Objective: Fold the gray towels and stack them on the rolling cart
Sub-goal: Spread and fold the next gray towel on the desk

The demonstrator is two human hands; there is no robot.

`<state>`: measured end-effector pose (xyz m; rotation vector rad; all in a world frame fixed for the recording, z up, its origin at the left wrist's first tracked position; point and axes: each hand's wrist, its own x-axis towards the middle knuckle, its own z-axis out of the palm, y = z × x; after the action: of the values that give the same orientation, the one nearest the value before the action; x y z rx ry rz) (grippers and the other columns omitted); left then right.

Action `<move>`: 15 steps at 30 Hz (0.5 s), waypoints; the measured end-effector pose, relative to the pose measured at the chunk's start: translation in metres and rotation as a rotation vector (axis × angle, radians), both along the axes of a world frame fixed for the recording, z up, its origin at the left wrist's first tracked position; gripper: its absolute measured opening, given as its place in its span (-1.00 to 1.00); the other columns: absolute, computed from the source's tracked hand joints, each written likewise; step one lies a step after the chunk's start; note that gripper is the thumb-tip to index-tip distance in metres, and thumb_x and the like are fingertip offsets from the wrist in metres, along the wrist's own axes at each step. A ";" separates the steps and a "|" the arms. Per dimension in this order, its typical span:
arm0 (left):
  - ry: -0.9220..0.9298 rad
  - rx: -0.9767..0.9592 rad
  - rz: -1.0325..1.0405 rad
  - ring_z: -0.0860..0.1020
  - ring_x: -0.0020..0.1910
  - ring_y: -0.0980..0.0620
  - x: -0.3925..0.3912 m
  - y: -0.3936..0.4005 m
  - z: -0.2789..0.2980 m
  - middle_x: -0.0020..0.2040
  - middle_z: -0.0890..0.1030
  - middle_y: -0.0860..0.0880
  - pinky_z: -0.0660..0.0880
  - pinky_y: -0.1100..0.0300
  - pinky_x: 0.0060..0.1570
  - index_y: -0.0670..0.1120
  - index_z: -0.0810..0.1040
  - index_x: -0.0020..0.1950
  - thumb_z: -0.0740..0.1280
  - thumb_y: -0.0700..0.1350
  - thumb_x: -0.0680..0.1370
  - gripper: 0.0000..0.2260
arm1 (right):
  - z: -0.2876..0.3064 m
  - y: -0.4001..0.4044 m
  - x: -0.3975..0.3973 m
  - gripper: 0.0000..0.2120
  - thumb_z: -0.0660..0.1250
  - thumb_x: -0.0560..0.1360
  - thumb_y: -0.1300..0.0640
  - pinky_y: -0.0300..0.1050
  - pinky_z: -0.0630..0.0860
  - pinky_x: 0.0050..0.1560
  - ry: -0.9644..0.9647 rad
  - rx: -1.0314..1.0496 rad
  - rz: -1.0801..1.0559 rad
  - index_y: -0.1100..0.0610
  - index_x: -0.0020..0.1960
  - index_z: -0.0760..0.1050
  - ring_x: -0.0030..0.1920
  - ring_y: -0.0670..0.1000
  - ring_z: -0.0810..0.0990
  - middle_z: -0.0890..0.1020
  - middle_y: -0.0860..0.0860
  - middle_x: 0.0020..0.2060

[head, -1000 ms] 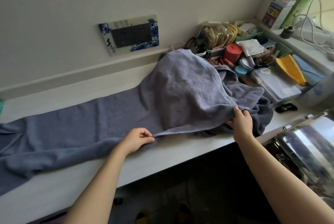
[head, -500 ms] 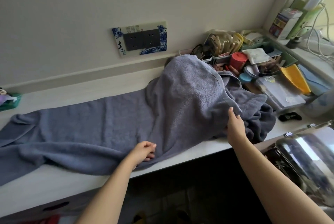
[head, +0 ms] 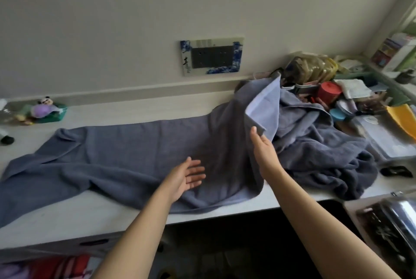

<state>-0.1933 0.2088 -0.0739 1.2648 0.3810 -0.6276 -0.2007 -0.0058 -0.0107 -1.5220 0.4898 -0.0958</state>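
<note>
Fingers (head: pixel 254 131) of the right hand (head: pixel 265 152) pinch the raised edge of the gray towel (head: pixel 126 155); the left hand (head: pixel 186 176) hovers spread and empty, palm up, just below and left of them. From there the towel stretches leftward across the pale table (head: pixel 67 215). Beyond the fingers, a second gray towel (head: pixel 315 155) lies crumpled. Behind, a wall outlet (head: pixel 211 57) sits on the plain wall.

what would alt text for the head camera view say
A person's right hand lifts one edge of a long gray towel spread along a white counter, while the left hand hovers open over it. More gray towels lie bunched to the right, beside cluttered containers.
</note>
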 end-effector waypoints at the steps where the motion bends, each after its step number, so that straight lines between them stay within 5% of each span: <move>1: -0.003 -0.049 0.043 0.59 -0.12 -0.03 0.005 0.011 0.004 -0.03 0.60 -0.09 0.50 0.12 -0.12 -0.08 0.51 0.07 0.06 0.05 0.63 -0.70 | 0.003 0.020 0.005 -0.72 0.16 0.57 -0.13 -0.07 0.41 0.27 0.001 -0.018 0.059 0.01 0.04 0.54 0.13 -0.05 0.53 0.61 -0.04 0.02; 4: 0.006 -0.180 0.190 0.57 -0.05 -0.06 0.017 0.052 0.011 0.00 0.60 -0.10 0.48 0.08 -0.07 -0.09 0.52 0.05 0.05 0.07 0.63 -0.67 | 0.000 0.086 0.017 -0.61 0.18 0.55 -0.15 -0.05 0.48 0.09 -0.004 0.015 0.258 0.15 -0.17 0.53 -0.05 -0.06 0.51 0.59 -0.03 -0.16; 6: 0.021 -0.214 0.266 0.56 -0.03 -0.06 0.026 0.080 0.010 0.01 0.59 -0.09 0.46 0.05 -0.01 -0.09 0.52 0.06 0.05 0.09 0.63 -0.66 | -0.004 0.126 0.019 -0.67 0.15 0.60 -0.06 -0.25 0.48 -0.09 0.018 0.071 0.400 0.11 -0.17 0.53 -0.13 -0.09 0.51 0.57 -0.04 -0.21; 11: 0.120 -0.108 0.299 0.51 0.17 -0.10 0.043 0.155 -0.010 0.11 0.56 -0.09 0.38 0.01 0.16 -0.11 0.42 0.33 0.02 0.13 0.63 -0.56 | -0.040 0.219 0.023 -0.68 0.09 0.62 -0.04 -0.34 0.38 -0.21 0.237 -0.024 0.614 0.14 -0.12 0.48 -0.21 -0.05 0.45 0.50 0.11 -0.17; 13: 0.177 -0.095 0.266 0.51 0.12 -0.10 0.047 0.174 -0.018 0.11 0.56 -0.09 0.42 0.02 0.10 -0.12 0.40 0.35 0.00 0.15 0.62 -0.53 | -0.051 0.243 0.020 -0.65 0.07 0.63 -0.01 -0.37 0.33 -0.36 0.310 -0.118 0.643 0.23 -0.11 0.44 -0.27 -0.03 0.39 0.44 0.14 -0.19; 15: 0.227 -0.085 0.209 0.54 0.00 -0.06 0.059 0.197 -0.025 0.03 0.58 -0.09 0.48 0.05 -0.06 -0.12 0.43 0.31 0.02 0.20 0.60 -0.50 | -0.060 0.269 0.023 -0.52 0.06 0.63 -0.03 -0.29 0.36 -0.26 0.333 -0.231 0.662 0.36 -0.03 0.52 -0.18 -0.02 0.42 0.49 0.15 -0.17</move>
<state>-0.1347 0.4059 -0.0988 1.0590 0.6589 -0.6027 -0.1778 0.2631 -0.0703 -1.8680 0.2163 0.6423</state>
